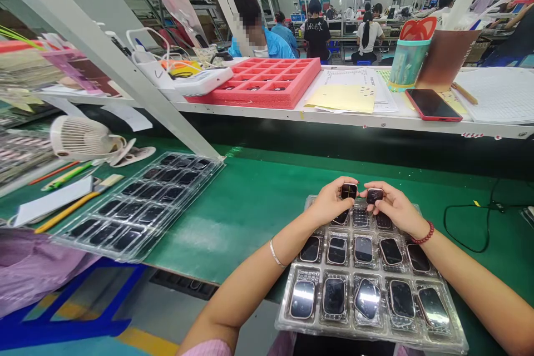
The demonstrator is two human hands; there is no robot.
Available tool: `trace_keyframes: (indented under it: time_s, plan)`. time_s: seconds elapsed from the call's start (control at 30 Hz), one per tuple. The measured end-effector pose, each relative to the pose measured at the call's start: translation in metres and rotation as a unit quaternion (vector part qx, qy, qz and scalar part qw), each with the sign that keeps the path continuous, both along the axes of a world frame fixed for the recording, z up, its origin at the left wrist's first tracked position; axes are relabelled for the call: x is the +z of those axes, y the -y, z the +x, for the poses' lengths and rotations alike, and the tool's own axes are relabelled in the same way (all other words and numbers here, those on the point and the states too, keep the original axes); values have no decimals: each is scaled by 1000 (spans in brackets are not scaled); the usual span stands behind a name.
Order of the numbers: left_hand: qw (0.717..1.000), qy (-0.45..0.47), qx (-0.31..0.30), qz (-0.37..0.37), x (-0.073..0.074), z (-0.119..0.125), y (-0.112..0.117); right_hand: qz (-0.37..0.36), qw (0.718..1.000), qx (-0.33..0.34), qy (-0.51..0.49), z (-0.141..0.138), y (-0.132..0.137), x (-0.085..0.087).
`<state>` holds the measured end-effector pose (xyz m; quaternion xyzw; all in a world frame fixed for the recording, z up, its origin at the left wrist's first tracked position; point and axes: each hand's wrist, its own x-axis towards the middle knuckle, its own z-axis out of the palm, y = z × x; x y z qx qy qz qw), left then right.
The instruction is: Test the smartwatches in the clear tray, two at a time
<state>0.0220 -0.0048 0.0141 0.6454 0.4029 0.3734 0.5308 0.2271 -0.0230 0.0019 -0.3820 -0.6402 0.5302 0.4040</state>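
My left hand (pixel 329 203) is closed on a small dark square watch body (pixel 349 191), held up at its fingertips. Right beside it, my right hand (pixel 392 207) pinches a second dark watch body (pixel 374 195). Both hands hover over the far end of a clear plastic tray (pixel 292 325) on the green bench in front of me. Rows of its pockets hold several dark watch bodies. A thin bracelet circles my left wrist and a red bead bracelet my right.
A second clear tray (pixel 137 206) of dark parts lies to the left, next to pens, a brush and a small white fan (pixel 81 136). On the shelf behind stand a red compartment tray (pixel 271 82), papers, a red phone (pixel 433 104) and a cup. People work in the background.
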Motion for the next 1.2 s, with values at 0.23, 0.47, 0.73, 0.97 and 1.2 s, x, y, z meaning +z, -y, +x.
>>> trace_keyframes:
  time_s: [0.23, 0.47, 0.73, 0.97, 1.2]
  plan:
    - [1000, 10, -3, -8, -2, 0, -1, -6, 1000, 17, 2, 1, 1, 0]
    - [1000, 9, -13, -3, -7, -1, -2, -11, 1000, 10, -6, 0, 0, 0]
    - [1000, -17, -2, 26, -5, 0, -2, -19, 1000, 6, -14, 2, -2, -2]
    - [1000, 2, -8, 28, -8, 1, -3, -6, 1000, 9, -15, 2, -2, -3]
    - [999, -3, -9, 30, -9, 0, -3, 2, 1000, 11, -12, 2, -2, -4]
